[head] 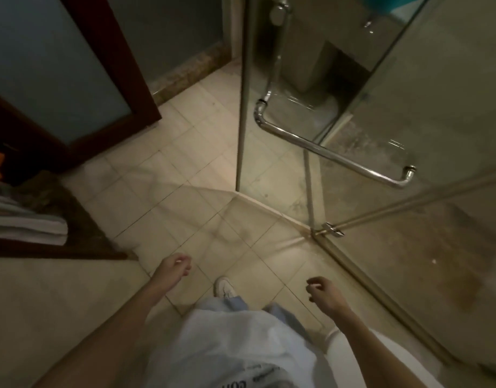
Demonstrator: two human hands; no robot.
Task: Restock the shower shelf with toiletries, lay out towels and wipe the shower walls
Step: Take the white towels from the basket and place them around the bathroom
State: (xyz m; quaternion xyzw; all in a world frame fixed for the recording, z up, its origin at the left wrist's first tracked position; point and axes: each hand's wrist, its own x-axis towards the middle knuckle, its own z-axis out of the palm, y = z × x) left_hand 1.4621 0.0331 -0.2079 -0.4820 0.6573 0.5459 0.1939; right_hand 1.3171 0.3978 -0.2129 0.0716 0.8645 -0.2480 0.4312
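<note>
Beige floor tiles [168, 175] are stretching toward a glass shower door [311, 113] with a chrome handle bar [333, 155]. A person is standing over them, left hand [174, 266] and right hand [323, 289] hanging with loosely curled fingers, holding nothing. Folded towels [25, 222] are lying stacked on a dark shelf [73, 219] at far left, well apart from both hands.
</note>
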